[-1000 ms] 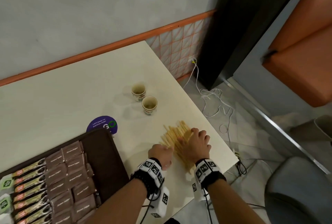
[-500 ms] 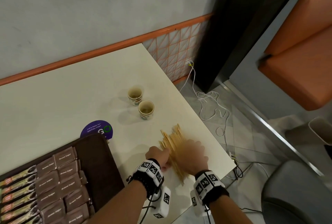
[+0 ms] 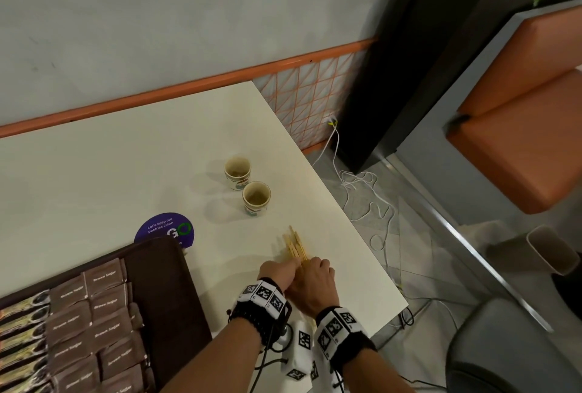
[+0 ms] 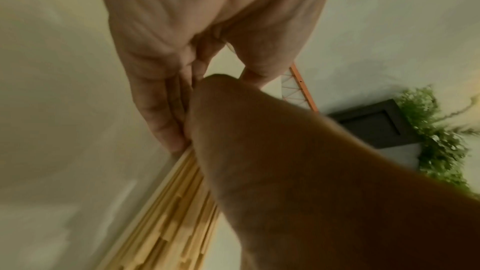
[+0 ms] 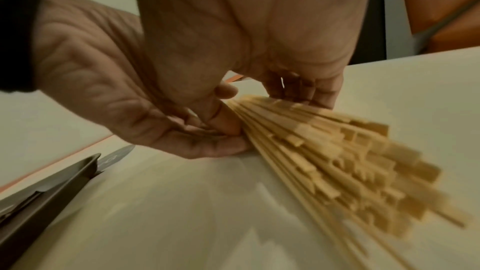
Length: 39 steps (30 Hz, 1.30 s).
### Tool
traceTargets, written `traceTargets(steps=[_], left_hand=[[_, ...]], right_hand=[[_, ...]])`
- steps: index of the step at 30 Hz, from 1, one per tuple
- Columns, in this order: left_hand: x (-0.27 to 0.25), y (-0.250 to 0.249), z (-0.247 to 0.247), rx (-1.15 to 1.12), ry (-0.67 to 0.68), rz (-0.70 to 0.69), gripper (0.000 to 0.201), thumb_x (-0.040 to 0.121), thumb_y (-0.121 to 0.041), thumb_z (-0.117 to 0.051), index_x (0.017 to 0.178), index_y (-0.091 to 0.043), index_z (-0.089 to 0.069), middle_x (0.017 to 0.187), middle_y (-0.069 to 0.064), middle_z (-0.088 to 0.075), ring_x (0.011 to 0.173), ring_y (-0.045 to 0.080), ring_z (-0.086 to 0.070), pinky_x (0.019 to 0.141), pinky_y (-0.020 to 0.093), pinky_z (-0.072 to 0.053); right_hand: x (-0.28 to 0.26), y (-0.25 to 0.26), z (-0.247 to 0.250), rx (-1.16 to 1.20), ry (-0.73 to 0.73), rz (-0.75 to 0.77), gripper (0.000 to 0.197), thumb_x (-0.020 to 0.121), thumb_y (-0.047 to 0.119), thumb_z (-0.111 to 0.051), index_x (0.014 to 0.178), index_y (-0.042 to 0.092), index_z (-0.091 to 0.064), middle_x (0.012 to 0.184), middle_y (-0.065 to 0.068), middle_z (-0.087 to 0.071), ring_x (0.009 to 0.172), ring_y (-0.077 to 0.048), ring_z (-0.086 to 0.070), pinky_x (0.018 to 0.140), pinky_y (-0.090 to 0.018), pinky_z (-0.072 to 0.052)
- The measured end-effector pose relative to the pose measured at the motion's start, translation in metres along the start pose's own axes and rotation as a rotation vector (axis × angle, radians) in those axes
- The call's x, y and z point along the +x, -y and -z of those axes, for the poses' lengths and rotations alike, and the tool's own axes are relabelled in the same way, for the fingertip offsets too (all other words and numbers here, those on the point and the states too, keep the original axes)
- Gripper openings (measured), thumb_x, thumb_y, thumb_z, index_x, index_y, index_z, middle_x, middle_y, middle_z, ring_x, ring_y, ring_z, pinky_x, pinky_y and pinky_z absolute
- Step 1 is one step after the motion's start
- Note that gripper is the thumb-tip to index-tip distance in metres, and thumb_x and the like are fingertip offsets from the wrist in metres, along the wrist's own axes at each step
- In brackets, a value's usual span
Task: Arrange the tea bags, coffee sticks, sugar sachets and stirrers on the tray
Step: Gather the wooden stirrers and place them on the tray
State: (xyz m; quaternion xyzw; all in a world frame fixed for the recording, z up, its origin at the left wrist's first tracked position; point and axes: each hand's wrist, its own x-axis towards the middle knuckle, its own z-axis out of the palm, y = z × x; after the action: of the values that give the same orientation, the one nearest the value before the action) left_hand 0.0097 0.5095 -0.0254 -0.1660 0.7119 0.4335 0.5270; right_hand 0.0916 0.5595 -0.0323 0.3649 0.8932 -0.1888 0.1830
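A bundle of pale wooden stirrers (image 3: 294,244) lies on the cream table near its right edge. My right hand (image 3: 315,279) grips the bundle's near half, thumb on one side and curled fingers on the other (image 5: 265,106). My left hand (image 3: 278,270) presses straight fingers (image 5: 213,149) against the bundle's left side, beside the right thumb. The stirrers (image 5: 337,161) fan out unevenly at the near end, also seen in the left wrist view (image 4: 168,223). The dark brown tray (image 3: 163,282) sits at lower left with brown sugar sachets (image 3: 94,323) and coffee sticks (image 3: 19,329) in rows.
Two small used paper cups (image 3: 237,172) (image 3: 256,197) stand beyond the stirrers. A purple round sticker (image 3: 165,229) lies at the tray's far corner. The table edge (image 3: 362,235) runs close on the right, with white cables (image 3: 362,191) and a grey chair (image 3: 519,355) below.
The stirrers, spread in a wide fan a second ago, are now squeezed into a narrow bundle. Both hands have come together around it.
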Motion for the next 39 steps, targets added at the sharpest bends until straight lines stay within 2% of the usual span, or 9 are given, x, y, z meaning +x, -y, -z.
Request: traceTargets(steps=[4,14,17,20,24,30,33,35,39], left_hand=[[0.003,0.004,0.004,-0.041,0.001,0.024,0.042,0.075,-0.030,-0.079,0.096,0.004,-0.064,0.100,0.020,-0.071,0.092,0.035,-0.068,0.088,0.048,-0.058],[0.010,0.004,0.009,-0.115,0.117,0.057,0.050,0.075,-0.030,-0.081,0.107,0.003,-0.064,0.106,0.021,-0.069,0.097,0.038,-0.067,0.083,0.054,-0.058],[0.022,0.007,0.010,-0.147,0.152,0.052,0.057,0.068,-0.032,-0.083,0.110,0.002,-0.064,0.106,0.022,-0.069,0.096,0.039,-0.067,0.081,0.057,-0.058],[-0.010,-0.005,0.019,-0.214,0.193,0.052,0.031,0.082,-0.018,-0.075,0.099,0.005,-0.065,0.097,0.024,-0.069,0.084,0.036,-0.069,0.075,0.049,-0.060],[-0.013,-0.006,0.025,-0.285,0.229,0.044,0.020,0.091,-0.014,-0.066,0.084,0.004,-0.065,0.082,0.021,-0.067,0.075,0.033,-0.066,0.069,0.042,-0.059],[-0.019,-0.011,0.033,-0.197,0.267,-0.027,0.028,0.094,-0.024,-0.062,0.096,0.004,-0.067,0.096,0.022,-0.071,0.084,0.034,-0.068,0.078,0.044,-0.060],[-0.019,-0.015,0.035,-0.059,0.187,-0.140,0.021,0.092,-0.021,-0.061,0.090,0.000,-0.067,0.080,0.014,-0.067,0.064,0.026,-0.063,0.064,0.036,-0.059],[-0.018,-0.012,0.042,0.079,0.076,-0.247,0.016,0.087,-0.019,-0.061,0.078,-0.006,-0.065,0.073,0.012,-0.066,0.058,0.025,-0.060,0.062,0.038,-0.059],[-0.016,-0.009,0.069,0.664,-0.235,-0.402,0.020,0.089,-0.033,-0.061,0.095,-0.015,-0.067,0.109,0.010,-0.068,0.099,0.029,-0.067,0.089,0.038,-0.055]], right_hand=[[0.002,0.008,0.000,0.019,0.023,-0.014,0.035,0.091,0.035,-0.048,0.113,0.008,-0.052,0.112,-0.014,-0.052,0.103,-0.030,-0.048,0.082,-0.034,-0.036],[0.015,0.015,0.011,0.134,0.148,-0.156,0.042,0.090,0.036,-0.059,0.118,0.005,-0.055,0.119,-0.013,-0.053,0.114,-0.031,-0.053,0.093,-0.037,-0.048],[0.018,0.019,0.016,0.233,0.194,-0.198,0.042,0.086,0.037,-0.059,0.112,0.003,-0.060,0.116,-0.013,-0.063,0.107,-0.030,-0.063,0.080,-0.030,-0.050],[0.024,0.012,0.023,0.301,0.221,-0.220,0.036,0.093,0.036,-0.053,0.100,0.002,-0.062,0.110,-0.013,-0.068,0.102,-0.029,-0.067,0.073,-0.028,-0.049],[0.027,0.001,0.030,0.492,0.279,-0.238,0.034,0.089,0.027,-0.061,0.104,-0.003,-0.068,0.092,-0.007,-0.066,0.071,-0.012,-0.061,0.051,-0.013,-0.044],[0.028,-0.016,0.031,0.928,0.411,-0.214,0.037,0.070,0.026,-0.083,0.094,0.000,-0.075,0.093,-0.018,-0.075,0.088,-0.033,-0.072,0.090,-0.046,-0.057],[0.018,-0.019,0.043,0.984,0.380,-0.221,0.009,0.082,0.009,-0.070,0.079,0.001,-0.073,0.074,-0.016,-0.069,0.068,-0.027,-0.064,0.075,-0.039,-0.055],[0.020,-0.026,0.040,0.961,0.350,-0.240,0.015,0.085,0.002,-0.060,0.074,0.001,-0.069,0.072,-0.018,-0.066,0.065,-0.028,-0.061,0.073,-0.038,-0.053],[0.021,-0.032,0.037,0.977,0.329,-0.247,0.016,0.090,0.001,-0.054,0.077,-0.002,-0.062,0.061,-0.016,-0.062,0.053,-0.026,-0.058,0.057,-0.034,-0.050]])
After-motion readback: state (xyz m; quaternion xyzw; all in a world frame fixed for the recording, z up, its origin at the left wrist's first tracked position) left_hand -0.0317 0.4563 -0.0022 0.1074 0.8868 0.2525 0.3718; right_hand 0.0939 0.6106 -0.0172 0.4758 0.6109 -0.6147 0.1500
